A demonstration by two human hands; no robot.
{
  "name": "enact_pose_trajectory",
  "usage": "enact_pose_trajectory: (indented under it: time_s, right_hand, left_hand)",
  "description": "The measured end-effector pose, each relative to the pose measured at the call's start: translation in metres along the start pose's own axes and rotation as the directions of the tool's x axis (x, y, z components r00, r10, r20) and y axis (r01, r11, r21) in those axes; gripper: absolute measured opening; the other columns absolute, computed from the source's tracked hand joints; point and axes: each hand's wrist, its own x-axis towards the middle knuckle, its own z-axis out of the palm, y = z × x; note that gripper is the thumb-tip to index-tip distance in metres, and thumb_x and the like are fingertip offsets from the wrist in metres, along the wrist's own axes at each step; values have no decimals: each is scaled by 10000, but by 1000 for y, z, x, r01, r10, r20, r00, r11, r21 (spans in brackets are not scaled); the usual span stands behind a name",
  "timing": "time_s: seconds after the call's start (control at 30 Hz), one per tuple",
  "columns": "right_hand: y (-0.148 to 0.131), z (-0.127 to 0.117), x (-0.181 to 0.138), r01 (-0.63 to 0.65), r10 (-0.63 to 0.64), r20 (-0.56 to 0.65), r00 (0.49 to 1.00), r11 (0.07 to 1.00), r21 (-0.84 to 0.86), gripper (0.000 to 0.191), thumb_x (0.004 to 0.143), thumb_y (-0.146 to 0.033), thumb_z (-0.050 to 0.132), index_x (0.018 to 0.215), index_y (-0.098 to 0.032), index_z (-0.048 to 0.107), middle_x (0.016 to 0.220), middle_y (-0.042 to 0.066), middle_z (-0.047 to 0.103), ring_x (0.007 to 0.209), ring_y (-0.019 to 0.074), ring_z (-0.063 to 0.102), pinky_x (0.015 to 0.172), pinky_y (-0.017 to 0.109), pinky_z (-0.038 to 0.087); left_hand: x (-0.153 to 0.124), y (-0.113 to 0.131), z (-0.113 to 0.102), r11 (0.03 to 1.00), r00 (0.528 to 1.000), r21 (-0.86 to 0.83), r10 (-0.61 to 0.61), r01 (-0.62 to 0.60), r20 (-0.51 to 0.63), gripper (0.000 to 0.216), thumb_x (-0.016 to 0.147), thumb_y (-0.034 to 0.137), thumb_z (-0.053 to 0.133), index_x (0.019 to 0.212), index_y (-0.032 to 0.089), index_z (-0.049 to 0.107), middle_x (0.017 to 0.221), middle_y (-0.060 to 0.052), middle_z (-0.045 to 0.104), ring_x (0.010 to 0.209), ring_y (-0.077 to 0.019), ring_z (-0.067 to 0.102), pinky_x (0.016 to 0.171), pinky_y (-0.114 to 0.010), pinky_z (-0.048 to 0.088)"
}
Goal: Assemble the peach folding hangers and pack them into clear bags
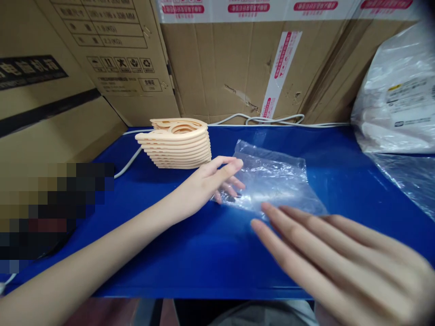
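A clear plastic bag (272,176) lies flat on the blue table (204,258), near its middle. My left hand (214,183) rests at the bag's left edge, fingers loosely curled with their tips touching the plastic. My right hand (340,258) hovers low over the bag's near edge, fingers stretched out flat and together, holding nothing. A stack of several peach-coloured plastic hangers (176,142) stands just behind my left hand.
Cardboard boxes (238,59) wall in the back and left of the table. A white cable (272,120) runs along the back edge. A large crinkled plastic sack (397,90) sits at the right. A blurred patch covers the lower left.
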Motion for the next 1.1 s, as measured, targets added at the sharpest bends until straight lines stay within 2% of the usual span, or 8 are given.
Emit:
enact_pose_trajectory:
  time_s: [0.07, 0.13, 0.23, 0.33, 0.47, 0.57, 0.77, 1.1]
  right_hand:
    - [2, -4, 67, 195, -209, -72, 975, 967, -162, 362, 963, -194, 415, 1219, -128, 663, 1140, 109, 743, 948, 233, 729, 655, 291, 567]
    - [4, -7, 96, 241, -255, -60, 965, 954, -177, 361, 962, -134, 375, 1163, -97, 673, 1077, 113, 761, 868, 213, 747, 603, 267, 562]
    - [5, -7, 90, 246, -250, -22, 968, 961, -124, 386, 963, -104, 340, 1197, -69, 645, 1109, 161, 742, 920, 242, 745, 619, 285, 582]
    - [9, -3, 79, 186, -186, -4, 983, 980, 74, 345, 976, -140, 408, 1243, -94, 622, 1116, 147, 744, 957, 224, 735, 679, 291, 605]
    - [32, 0, 85, -35, -11, 107, 994, 910, 414, 341, 998, -159, 382, 1237, -129, 624, 1112, 102, 740, 940, 167, 717, 780, 290, 605]
    - [54, 6, 90, -162, 98, 173, 980, 896, 412, 384, 983, -128, 361, 1273, -179, 608, 1301, 115, 650, 1168, 221, 625, 932, 392, 563]
    - [63, 26, 80, -255, 109, 362, 926, 887, 384, 591, 980, -463, 466, 1496, -184, 395, 1578, 152, 348, 1421, 292, 385, 1125, 507, 392]
    - [84, 12, 70, -347, 20, 600, 799, 831, 434, 801, 901, -599, 537, 1561, -387, 136, 1651, 32, 18, 1481, 370, 85, 1142, 630, 259]
  left_hand:
    - [-1, 4, 3, 996, 997, -48, -80, 80, 13, 575, 889, 409, 599, 1370, 153, 414, 974, -97, 716, 704, -171, 665, 457, -210, 462]
    - [0, 4, 4, 992, 992, -27, -124, 123, -15, 615, 851, 261, 624, 1403, 171, 367, 994, -84, 689, 629, -151, 646, 389, -200, 446]
    - [2, -2, 2, 990, 992, 83, -112, 116, -59, 606, 843, 190, 605, 1401, 198, 367, 1026, -72, 654, 519, -108, 602, 346, -187, 400]
    - [3, -11, -4, 930, 994, 367, 55, -16, -98, 619, 850, 219, 652, 1404, 226, 375, 1028, -36, 654, 505, -82, 576, 464, -223, 473]
    - [0, -15, -7, 472, 928, 872, 367, -132, -59, 546, 909, 341, 636, 1395, 208, 426, 1218, -77, 609, 919, -217, 645, 749, -339, 534]
    - [-3, -13, -2, 253, 895, 941, 435, -224, 96, 321, 981, 280, 510, 1274, 154, 540, 1273, -101, 579, 1136, -259, 570, 889, -370, 513]
    - [-5, -15, 5, 327, 919, 877, 298, -351, 257, 410, 1049, 327, 338, 1371, 137, 506, 1400, -96, 539, 1264, -220, 512, 1091, -372, 412]
    - [-2, -23, -8, 318, 919, 863, 180, -392, 351, 533, 1054, 414, 303, 1535, 186, 285, 1611, -67, 278, 1473, -223, 270, 1225, -445, 203]
